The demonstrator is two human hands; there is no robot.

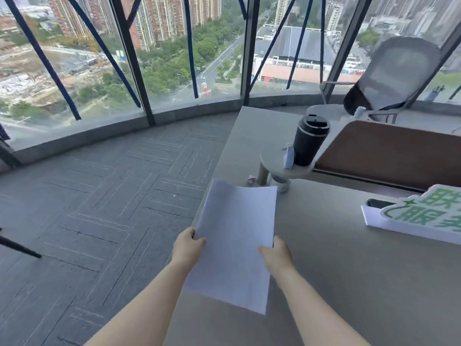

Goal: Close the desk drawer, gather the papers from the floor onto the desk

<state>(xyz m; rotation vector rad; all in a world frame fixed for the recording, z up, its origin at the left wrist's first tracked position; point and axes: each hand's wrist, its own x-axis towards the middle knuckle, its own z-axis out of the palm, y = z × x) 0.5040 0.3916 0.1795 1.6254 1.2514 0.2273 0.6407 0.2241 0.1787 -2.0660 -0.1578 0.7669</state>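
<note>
Head view: left hand (188, 243) and right hand (277, 253) each pinch a side edge of the papers (235, 243), keeping them flat, apparently just above the desk (349, 270) near its left edge.

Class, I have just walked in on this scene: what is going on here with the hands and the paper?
A person holds a stack of white papers in both hands, the left hand at its left edge and the right hand at its right edge. The stack sits over the near left edge of the grey desk, partly overhanging the carpet. No loose papers show on the visible floor. No drawer is in view.
</note>
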